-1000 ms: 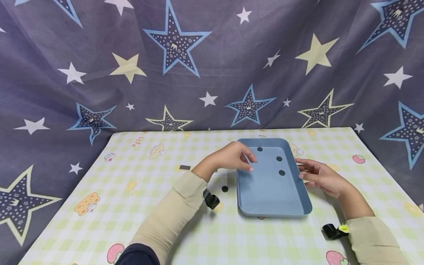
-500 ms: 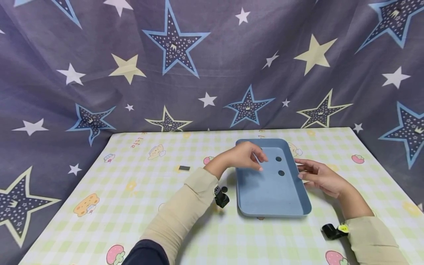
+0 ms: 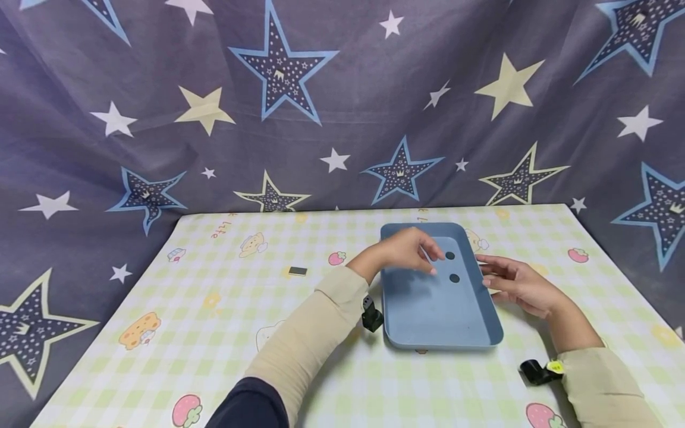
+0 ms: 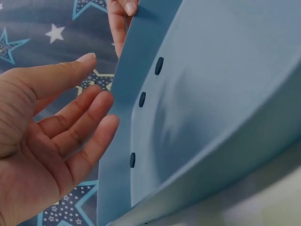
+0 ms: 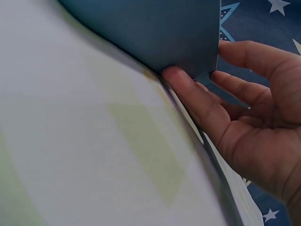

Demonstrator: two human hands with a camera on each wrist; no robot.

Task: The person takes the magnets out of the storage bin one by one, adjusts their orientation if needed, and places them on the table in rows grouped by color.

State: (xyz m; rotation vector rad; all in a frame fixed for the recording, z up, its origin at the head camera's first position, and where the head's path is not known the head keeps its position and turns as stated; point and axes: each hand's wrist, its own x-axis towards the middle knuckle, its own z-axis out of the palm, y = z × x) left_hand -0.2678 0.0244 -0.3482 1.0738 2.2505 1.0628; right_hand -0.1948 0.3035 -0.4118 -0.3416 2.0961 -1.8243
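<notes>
My left hand point(image 3: 409, 249) hovers over the far part of a blue rectangular tray point(image 3: 439, 324), its fingers loosely bent with nothing between them. Two small black discs point(image 3: 454, 278) show on the tray floor in the head view. A third disc point(image 4: 132, 160) appears in the left wrist view; from the head it is hidden behind the left hand. At the tray's right wall, my right hand point(image 3: 519, 288) touches the outside with extended fingertips point(image 5: 178, 77), low down near the tablecloth.
Left of the tray, a small dark rectangular piece point(image 3: 298, 271) with a pale edge lies on the checked tablecloth point(image 3: 225, 356). Black wrist cameras point(image 3: 371, 315) stick out beside both sleeves. A star-patterned curtain point(image 3: 332, 107) hangs behind the table.
The left hand has moved rightward, farther over the tray, covering the farthest disc. Its forearm and wrist camera now hide a disc on the tablecloth. The right hand and tray stay put.
</notes>
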